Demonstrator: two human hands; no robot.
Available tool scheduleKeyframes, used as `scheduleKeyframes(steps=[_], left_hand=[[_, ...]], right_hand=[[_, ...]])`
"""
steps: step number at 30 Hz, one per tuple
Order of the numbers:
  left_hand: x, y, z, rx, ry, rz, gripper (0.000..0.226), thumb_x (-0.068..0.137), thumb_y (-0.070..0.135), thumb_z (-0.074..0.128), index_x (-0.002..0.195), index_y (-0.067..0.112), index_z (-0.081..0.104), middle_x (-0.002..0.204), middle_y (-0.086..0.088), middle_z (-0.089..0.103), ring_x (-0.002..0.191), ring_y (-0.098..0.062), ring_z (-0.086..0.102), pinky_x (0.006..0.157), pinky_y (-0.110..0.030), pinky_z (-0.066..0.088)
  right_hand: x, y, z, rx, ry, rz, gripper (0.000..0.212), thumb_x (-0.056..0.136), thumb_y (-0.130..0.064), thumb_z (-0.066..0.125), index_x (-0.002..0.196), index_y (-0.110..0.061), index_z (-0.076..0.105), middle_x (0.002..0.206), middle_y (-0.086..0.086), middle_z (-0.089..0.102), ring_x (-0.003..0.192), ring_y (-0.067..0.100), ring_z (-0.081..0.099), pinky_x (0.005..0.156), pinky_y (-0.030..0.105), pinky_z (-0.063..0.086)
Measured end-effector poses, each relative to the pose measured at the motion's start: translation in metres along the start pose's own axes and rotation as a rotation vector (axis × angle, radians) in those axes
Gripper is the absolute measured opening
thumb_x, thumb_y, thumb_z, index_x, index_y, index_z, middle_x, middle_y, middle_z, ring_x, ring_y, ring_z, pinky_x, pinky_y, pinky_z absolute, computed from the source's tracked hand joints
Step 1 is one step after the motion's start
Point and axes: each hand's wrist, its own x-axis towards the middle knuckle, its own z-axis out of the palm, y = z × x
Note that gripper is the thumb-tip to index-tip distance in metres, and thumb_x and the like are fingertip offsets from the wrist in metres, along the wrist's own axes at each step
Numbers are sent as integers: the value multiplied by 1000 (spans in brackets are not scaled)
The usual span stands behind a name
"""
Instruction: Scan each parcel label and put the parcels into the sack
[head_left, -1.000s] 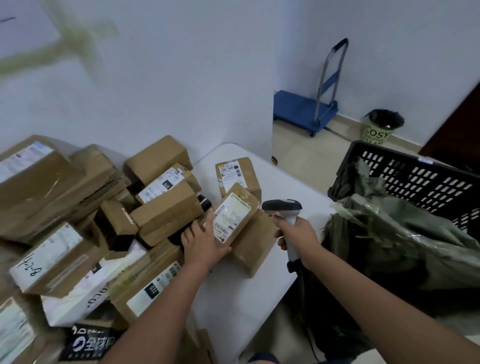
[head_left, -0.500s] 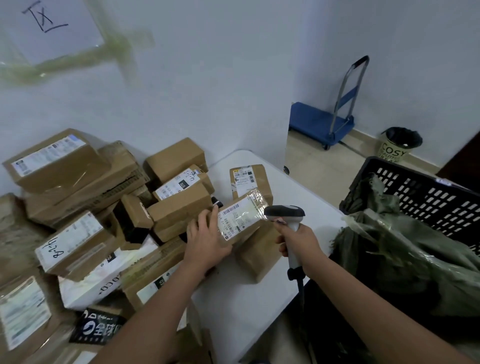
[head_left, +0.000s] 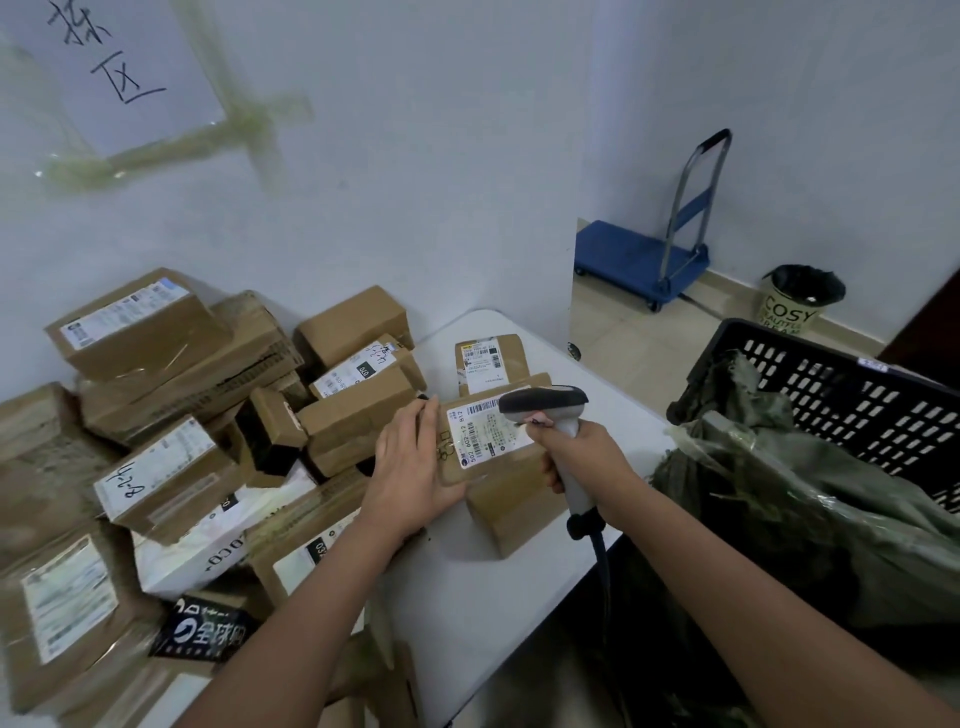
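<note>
My left hand (head_left: 415, 467) grips a small brown parcel (head_left: 480, 441) by its left side, white label face up, above the white table (head_left: 467, 597). My right hand (head_left: 587, 457) holds a grey handheld scanner (head_left: 545, 402) whose head hangs over the label's right edge. A green-grey sack (head_left: 810, 525) sits open in a black plastic crate (head_left: 852, 400) at the right. Another plain brown parcel (head_left: 514, 512) lies under the held one, and a labelled parcel (head_left: 488, 358) lies behind it.
Several cardboard parcels (head_left: 171, 431) are heaped on the table's left half against the wall. A blue platform trolley (head_left: 644, 262) and a small bin (head_left: 795, 304) stand on the floor at the back right. The scanner's cable (head_left: 602, 561) drops off the table's right edge.
My left hand has turned the small parcel so its label lies flatter and faces up. The scanner has moved left, over the label. The camera has tilted upward.
</note>
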Motion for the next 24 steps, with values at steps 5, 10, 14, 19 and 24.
scheduleKeyframes(steps=[5,10,14,19,24], left_hand=[[-6,12,4,33,-35,-18,112,71,58,73,156,10,18,152,-10,27,145,-26,23,116,-48,23],[-10,18,4,29,-34,-32,112,70,56,73,156,10,19,152,-10,28,144,-26,24,113,-48,26],[-10,20,5,30,-41,-38,112,71,56,72,157,11,17,153,-10,26,145,-27,22,114,-48,24],[-9,21,4,20,-55,-51,113,73,56,73,158,15,9,155,-7,20,147,-23,15,117,-44,18],[-6,21,3,14,-66,-57,113,74,57,72,157,16,8,156,-5,18,147,-22,13,118,-45,16]], right_hand=[[-10,-5,-6,-64,-45,-24,21,88,-28,70,80,-10,62,55,5,62,46,16,55,49,26,46],[-20,-4,-13,-57,-25,-29,21,88,-26,70,78,-10,62,54,5,61,43,16,53,49,26,45],[-24,-4,-18,-57,-18,-29,22,88,-26,70,76,-9,62,54,6,61,44,17,53,48,26,44],[-27,-5,-22,-48,-9,-30,22,88,-26,69,75,-10,62,55,7,60,44,17,52,48,26,44],[-25,-5,-22,-43,-6,-31,24,88,-26,69,71,-11,61,54,6,60,44,17,51,49,26,44]])
